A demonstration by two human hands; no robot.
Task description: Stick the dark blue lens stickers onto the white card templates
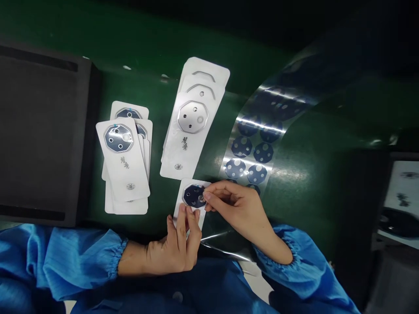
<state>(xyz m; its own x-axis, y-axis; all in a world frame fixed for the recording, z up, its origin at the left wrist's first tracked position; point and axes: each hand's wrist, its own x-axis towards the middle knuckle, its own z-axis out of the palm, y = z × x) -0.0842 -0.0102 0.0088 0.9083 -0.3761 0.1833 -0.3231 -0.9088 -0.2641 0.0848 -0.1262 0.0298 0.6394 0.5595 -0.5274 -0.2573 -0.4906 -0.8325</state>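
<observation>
Several stickered cards (139,176) left of the left hand (175,250) look done; plain cards (173,159) beyond it seem pending. Right hand (244,207) pinches a sticker (193,194) by its edge; left grip unclear.

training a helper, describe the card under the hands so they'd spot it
On the green table, find the middle stack of silver-octagon cards. Just below it in the picture lies a white card with a dark octagon. Only this card has the left hand and right hand at it.
</observation>
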